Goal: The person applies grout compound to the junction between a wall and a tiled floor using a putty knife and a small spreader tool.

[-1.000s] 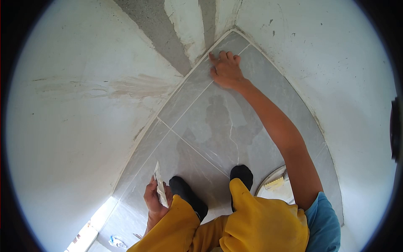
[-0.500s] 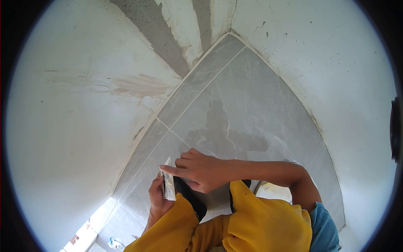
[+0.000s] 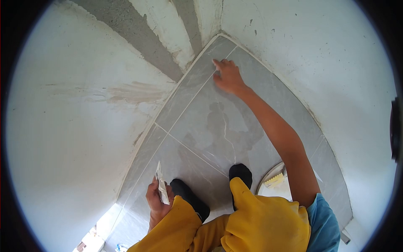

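My left hand (image 3: 157, 197) is wrapped round a flat white tool (image 3: 161, 183), held upright beside my left foot. Whitish material coats the tool's face. Far forward, my right hand (image 3: 228, 75) reaches to the grey tiled floor (image 3: 243, 101) near the corner. Its index finger is stretched out at the pale joint line (image 3: 197, 94) between two tiles, and the thumb stands apart below it. Nothing shows in that hand.
White walls (image 3: 84, 126) (image 3: 310, 46) meet at the corner, the left one with bare grey strips. A round container (image 3: 273, 193) with a yellow notched piece (image 3: 275, 180) stands right of my feet (image 3: 240, 174). Damp patches mark the floor.
My right hand has left the tool and moved forward to the tile joint near the corner. The left hand still holds the tool. The view has shifted slightly.
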Motion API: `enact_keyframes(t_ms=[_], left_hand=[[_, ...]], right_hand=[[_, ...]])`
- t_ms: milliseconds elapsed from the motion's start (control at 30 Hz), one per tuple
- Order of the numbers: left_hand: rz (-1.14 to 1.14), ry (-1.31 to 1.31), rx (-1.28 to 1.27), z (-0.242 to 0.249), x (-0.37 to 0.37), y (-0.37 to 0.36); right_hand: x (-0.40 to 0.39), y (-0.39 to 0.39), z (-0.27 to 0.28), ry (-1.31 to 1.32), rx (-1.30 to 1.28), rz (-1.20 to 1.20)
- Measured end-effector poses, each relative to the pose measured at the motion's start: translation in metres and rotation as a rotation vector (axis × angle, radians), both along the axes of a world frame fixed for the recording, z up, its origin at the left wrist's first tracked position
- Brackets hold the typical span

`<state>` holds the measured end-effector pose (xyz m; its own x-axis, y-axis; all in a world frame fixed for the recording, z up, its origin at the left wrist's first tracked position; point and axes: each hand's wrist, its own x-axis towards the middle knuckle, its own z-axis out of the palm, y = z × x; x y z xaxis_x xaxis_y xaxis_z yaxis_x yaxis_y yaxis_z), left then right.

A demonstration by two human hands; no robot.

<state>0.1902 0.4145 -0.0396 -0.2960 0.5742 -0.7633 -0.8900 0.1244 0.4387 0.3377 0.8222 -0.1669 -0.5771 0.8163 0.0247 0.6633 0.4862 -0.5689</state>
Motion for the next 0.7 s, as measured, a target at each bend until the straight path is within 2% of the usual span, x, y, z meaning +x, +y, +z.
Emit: enact_keyframes(t_ms=[167,333,467,600,700], left_hand=[[0.073,-0.019,-0.063,0.001,-0.005,-0.005],[0.068,0.017,-0.104,0.002,-0.005,-0.005],[0.097,-0.006,-0.106,0.000,-0.008,-0.007],[0.111,0.002,-0.120,-0.002,-0.007,-0.009],[0.079,0.019,-0.123,0.001,-0.005,-0.003]], right_hand=[[-0.020,0.066,-0.008,-0.111,0.061,-0.209],[-0.042,0.090,-0.028,-0.188,0.147,-0.267],[-0.050,0.086,-0.040,-0.201,0.303,-0.259],[-0.059,0.057,-0.034,-0.201,0.243,-0.194],[-0.069,0.028,-0.038,-0.125,0.302,-0.154]])
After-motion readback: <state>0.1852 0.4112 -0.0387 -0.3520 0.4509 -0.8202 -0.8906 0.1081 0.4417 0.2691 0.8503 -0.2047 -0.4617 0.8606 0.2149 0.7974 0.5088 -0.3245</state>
